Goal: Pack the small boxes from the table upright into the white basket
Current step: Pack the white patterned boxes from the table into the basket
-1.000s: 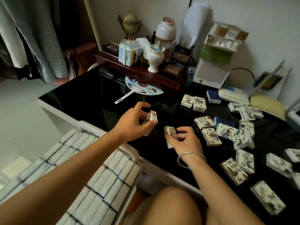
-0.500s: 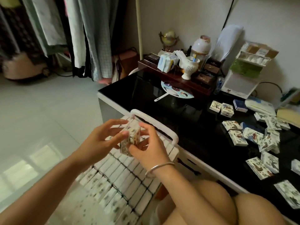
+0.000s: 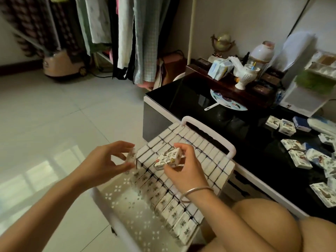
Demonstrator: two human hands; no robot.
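I observe both hands at the centre of the frame, over the white basket (image 3: 229,149).

Left hand (image 3: 103,160): thumb and fingertips pinch one small box (image 3: 131,158). It is held upright at the left end of the packed rows (image 3: 190,148). This box is blurred and I cannot tell whether it touches its neighbours.

Right hand (image 3: 185,166): fingers are curled round a second small box (image 3: 168,158). Its printed face is turned up and tilted, and it sits just above the packed rows. A metal bracelet (image 3: 196,191) sits on that wrist.

Basket: it occupies the lower centre of the frame, just beside the near edge of the black table (image 3: 200,99). I cannot tell whether the two touch. Upright boxes fill its right and far portions in close rows. A strip of perforated floor (image 3: 127,206) on its left side is bare.

Remaining stock: loose boxes (image 3: 298,157) lie on the table at the right of the frame, most of them flat, some overlapping.

Surroundings: a round fan (image 3: 227,100) lies on the table, right of centre. Above it, in the upper right, stand a white cup (image 3: 247,75) and a small globe (image 3: 222,40). Hanging clothes (image 3: 109,24) occupy the upper left. A bare knee (image 3: 263,224) shows at the lower right, next to the basket.
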